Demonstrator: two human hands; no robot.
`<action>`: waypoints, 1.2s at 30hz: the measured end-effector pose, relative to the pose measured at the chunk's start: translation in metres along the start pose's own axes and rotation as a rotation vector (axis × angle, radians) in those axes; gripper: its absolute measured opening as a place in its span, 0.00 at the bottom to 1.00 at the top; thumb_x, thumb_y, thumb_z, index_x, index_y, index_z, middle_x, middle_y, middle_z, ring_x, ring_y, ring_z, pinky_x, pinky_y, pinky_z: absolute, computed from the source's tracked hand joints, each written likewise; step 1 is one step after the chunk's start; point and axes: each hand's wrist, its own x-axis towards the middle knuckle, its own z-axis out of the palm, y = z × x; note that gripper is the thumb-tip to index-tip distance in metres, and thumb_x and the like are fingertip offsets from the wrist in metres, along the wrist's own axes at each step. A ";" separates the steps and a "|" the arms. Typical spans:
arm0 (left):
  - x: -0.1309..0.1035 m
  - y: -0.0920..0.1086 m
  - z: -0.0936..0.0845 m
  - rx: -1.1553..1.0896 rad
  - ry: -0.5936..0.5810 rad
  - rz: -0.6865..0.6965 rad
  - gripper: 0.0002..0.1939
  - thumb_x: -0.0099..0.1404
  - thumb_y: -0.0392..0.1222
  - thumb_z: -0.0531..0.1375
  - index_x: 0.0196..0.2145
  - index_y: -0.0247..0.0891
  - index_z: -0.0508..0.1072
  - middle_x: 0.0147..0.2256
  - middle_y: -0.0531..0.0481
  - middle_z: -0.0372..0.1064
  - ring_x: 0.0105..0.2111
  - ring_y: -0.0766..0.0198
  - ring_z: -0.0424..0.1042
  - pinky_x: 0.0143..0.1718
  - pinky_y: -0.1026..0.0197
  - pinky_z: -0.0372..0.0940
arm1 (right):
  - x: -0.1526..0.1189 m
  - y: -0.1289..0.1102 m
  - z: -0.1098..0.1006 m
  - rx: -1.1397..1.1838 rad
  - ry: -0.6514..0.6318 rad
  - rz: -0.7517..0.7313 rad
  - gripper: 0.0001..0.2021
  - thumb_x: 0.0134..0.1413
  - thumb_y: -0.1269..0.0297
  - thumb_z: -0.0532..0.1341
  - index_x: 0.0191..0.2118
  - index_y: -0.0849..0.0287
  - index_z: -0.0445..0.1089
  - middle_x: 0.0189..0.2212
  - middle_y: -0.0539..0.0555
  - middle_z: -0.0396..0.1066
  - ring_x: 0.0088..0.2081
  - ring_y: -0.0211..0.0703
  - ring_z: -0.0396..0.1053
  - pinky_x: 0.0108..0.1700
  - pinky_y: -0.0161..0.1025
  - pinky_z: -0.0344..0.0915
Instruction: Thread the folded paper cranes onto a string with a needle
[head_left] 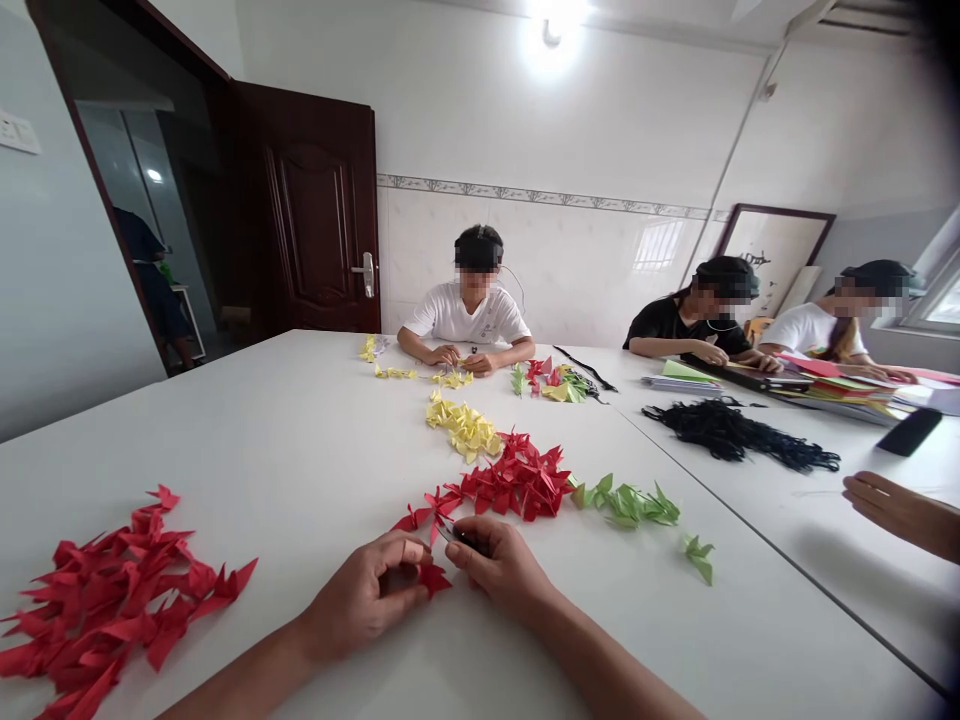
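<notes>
My left hand (367, 588) has its fingers closed around a red folded paper crane (433, 579), part of it hidden by the fingers. Close beside it, my right hand (499, 565) grips a small dark tool with a thin metal tip (445, 533); its exact kind is mostly covered by my fingers. Just beyond both hands lies a heap of red paper cranes (525, 475), with a few trailing off toward my left hand. Green paper cranes (630, 502) lie to the right of that heap, and yellow ones (463, 428) behind it.
A larger pile of red cranes (112, 600) covers the table's left front. Black cords (739, 432) lie to the right, near a black phone-like object (909, 432). Three people sit across the white table (300, 430); another person's hand (900, 510) reaches in from the right.
</notes>
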 end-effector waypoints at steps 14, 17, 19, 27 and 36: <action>0.002 -0.001 -0.007 -0.123 0.061 -0.105 0.18 0.55 0.49 0.59 0.40 0.36 0.70 0.37 0.46 0.68 0.34 0.63 0.67 0.36 0.63 0.63 | 0.000 0.003 0.000 -0.114 0.032 0.008 0.16 0.47 0.52 0.58 0.36 0.60 0.68 0.23 0.48 0.63 0.22 0.33 0.59 0.24 0.31 0.57; 0.002 -0.001 -0.007 -0.136 0.083 -0.112 0.17 0.55 0.48 0.59 0.40 0.36 0.71 0.37 0.46 0.68 0.34 0.63 0.67 0.35 0.63 0.63 | -0.001 0.005 0.001 -0.209 0.055 -0.047 0.15 0.48 0.54 0.58 0.38 0.60 0.69 0.26 0.50 0.67 0.26 0.36 0.61 0.27 0.33 0.58; 0.002 -0.002 -0.007 -0.143 0.099 -0.113 0.17 0.55 0.47 0.59 0.41 0.35 0.70 0.37 0.45 0.68 0.33 0.64 0.67 0.35 0.63 0.63 | -0.004 0.003 0.001 -0.250 0.046 -0.099 0.15 0.49 0.55 0.58 0.39 0.60 0.70 0.27 0.51 0.68 0.27 0.37 0.62 0.29 0.33 0.58; 0.003 -0.008 -0.004 -0.162 0.117 -0.078 0.17 0.54 0.45 0.60 0.41 0.35 0.70 0.37 0.45 0.68 0.33 0.65 0.67 0.36 0.62 0.63 | -0.011 -0.006 0.002 -0.405 -0.072 -0.237 0.13 0.55 0.57 0.52 0.36 0.57 0.70 0.26 0.51 0.68 0.26 0.38 0.62 0.29 0.34 0.57; 0.002 -0.006 -0.004 -0.138 0.096 -0.032 0.15 0.56 0.42 0.59 0.40 0.35 0.71 0.38 0.45 0.65 0.34 0.66 0.67 0.38 0.62 0.64 | -0.011 -0.006 0.004 -0.496 -0.109 -0.262 0.12 0.56 0.60 0.51 0.37 0.57 0.70 0.27 0.52 0.69 0.27 0.39 0.63 0.28 0.34 0.56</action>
